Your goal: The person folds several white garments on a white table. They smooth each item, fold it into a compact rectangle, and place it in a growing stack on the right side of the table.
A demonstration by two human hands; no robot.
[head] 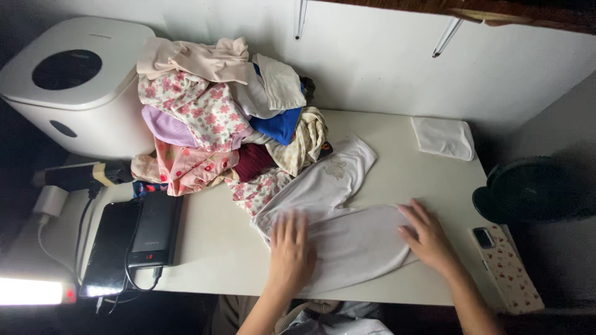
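Black power bank (154, 231) at table's left, small red display (glowing)

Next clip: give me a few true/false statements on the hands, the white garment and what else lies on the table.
1. Both hands lie flat on the white garment. True: left hand, right hand.
2. The clothes pile sits at the table's right end. False: it is at the left, beside the white appliance.
3. A folded white cloth lies at the far right of the table. True.
4. The right hand holds the phone. False: the phone lies on the table's right edge, untouched.
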